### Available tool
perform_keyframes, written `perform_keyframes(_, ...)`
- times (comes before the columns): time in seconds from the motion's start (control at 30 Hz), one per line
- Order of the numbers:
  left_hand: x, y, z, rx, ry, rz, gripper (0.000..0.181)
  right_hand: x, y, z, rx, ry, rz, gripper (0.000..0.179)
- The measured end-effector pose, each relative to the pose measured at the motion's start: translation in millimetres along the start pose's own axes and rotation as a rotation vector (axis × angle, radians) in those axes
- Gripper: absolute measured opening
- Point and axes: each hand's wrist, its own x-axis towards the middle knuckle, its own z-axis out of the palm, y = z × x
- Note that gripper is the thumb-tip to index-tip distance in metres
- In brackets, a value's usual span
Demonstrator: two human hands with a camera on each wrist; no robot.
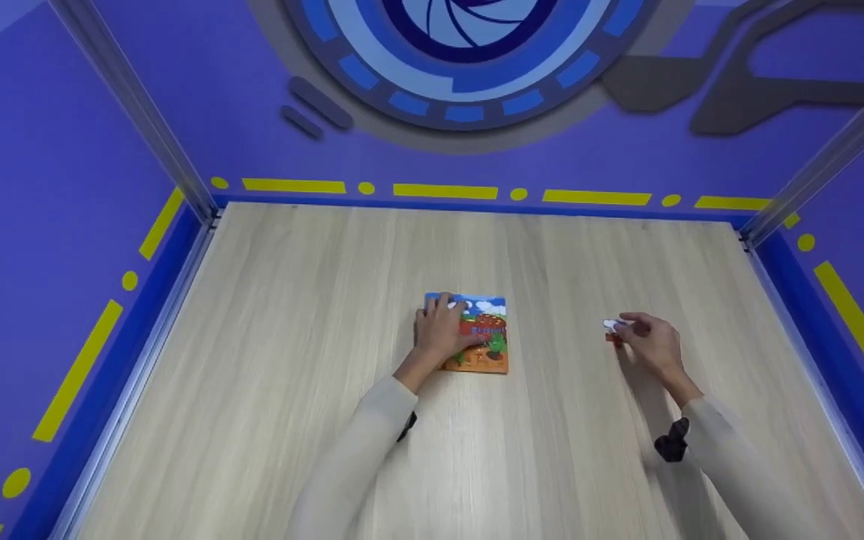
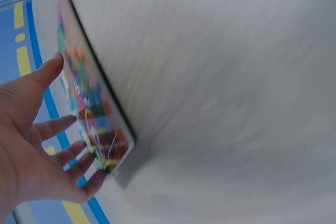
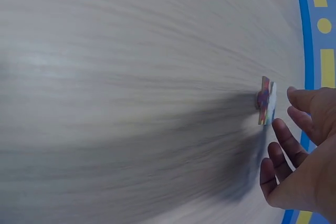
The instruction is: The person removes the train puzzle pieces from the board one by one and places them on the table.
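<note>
A square picture puzzle with blue sky, red buildings and an orange foreground lies flat on the wooden table. My left hand rests over its left part, with fingers spread toward the far edge and thumb across the middle, covering some of the picture. In the left wrist view, those fingertips lie along the side of the puzzle. To the right, a small white-and-red puzzle piece is on the table. My right hand reaches over it, thumb and fingertips right at its edge, fingers slightly bent and apart.
The light wooden table stretches around both hands. Blue-purple panels with yellow markings enclose its back and sides, with metal posts at the far corners. A black device is strapped at the right wrist.
</note>
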Motion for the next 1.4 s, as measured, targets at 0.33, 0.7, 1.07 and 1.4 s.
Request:
perform_keyframes(0.33, -1.5, -28.3, 0.7, -0.182, 0.109, -0.013, 0.063, 11.6, -19.3, 14.1, -0.024, -0.07, -0.054, 0.036)
perform_keyframes(0.7, -0.2, -33.5, 2.2, -0.089, 0.094, 0.002, 0.069, 17.8, -50.2, 67.2, -0.022, -0.168, -0.069, 0.03)
perform_keyframes(1.07, 1.7, -29.6, 2.5, 0.062, 0.04, 0.013, 0.074, 27.1, -86.0, 108.7, 0.027, -0.269, -0.039, 0.034)
perform_keyframes(1.4, -1.5, -30.5, 3.5, 0.062, 0.086, 0.012, 0.074, 30.6, -118.7, 153.4, 0.022, -0.233, -0.091, 0.03)
